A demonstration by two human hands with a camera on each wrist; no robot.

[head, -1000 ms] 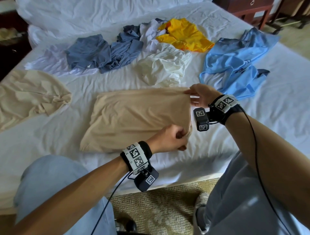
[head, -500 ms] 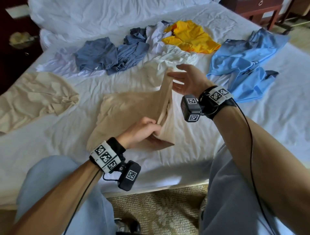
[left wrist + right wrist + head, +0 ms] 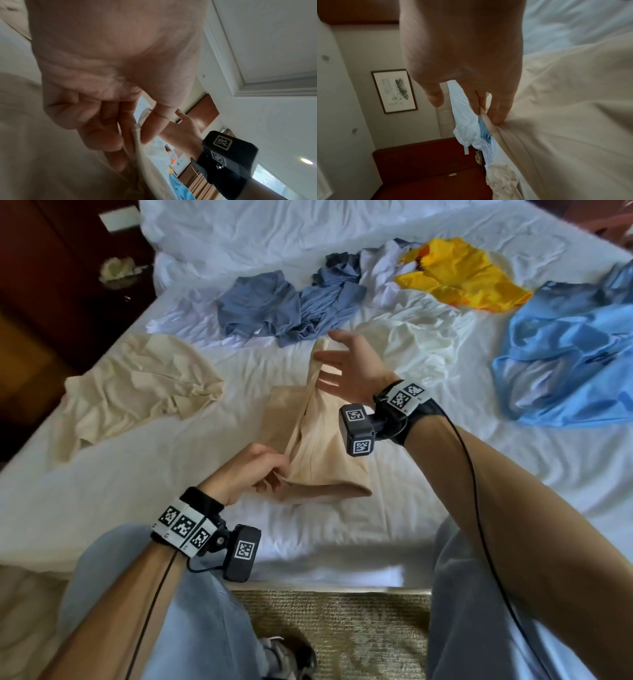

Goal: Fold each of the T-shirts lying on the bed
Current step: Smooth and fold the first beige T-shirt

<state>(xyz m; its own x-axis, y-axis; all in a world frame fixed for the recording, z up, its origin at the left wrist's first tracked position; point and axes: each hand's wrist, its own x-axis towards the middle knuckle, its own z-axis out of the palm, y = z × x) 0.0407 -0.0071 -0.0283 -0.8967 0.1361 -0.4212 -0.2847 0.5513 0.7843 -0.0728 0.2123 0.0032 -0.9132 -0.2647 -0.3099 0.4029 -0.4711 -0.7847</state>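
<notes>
The beige cotton T-shirt (image 3: 318, 453), partly folded, sits near the front edge of the white-sheeted bed (image 3: 479, 474), its right half lifted upright between my hands. My left hand (image 3: 250, 474) pinches its near edge between thumb and curled fingers (the left wrist view shows the hem caught there). My right hand (image 3: 352, 371) holds the far edge up, cloth nipped between two fingers (image 3: 496, 108) while the rest spread loosely.

Left of it lies a second beige shirt, crumpled (image 3: 137, 388). Farther back, two slate-blue shirts (image 3: 291, 302) are bunched together over some white cloth. To their right a cream-white shirt (image 3: 421, 337) lies heaped just behind my raised hand, partly hidden by it. Beyond that is one bright yellow shirt (image 3: 459, 275), with more white fabric beside it. At the far right a light-blue garment (image 3: 565, 361) spreads out; I cannot tell whether it is one shirt or two.

White pillows (image 3: 274, 227) line the far end. A dark wooden nightstand (image 3: 85, 285) stands at far left. My pale jeans (image 3: 205, 628) and a woven rug (image 3: 335, 635) are nearest.
</notes>
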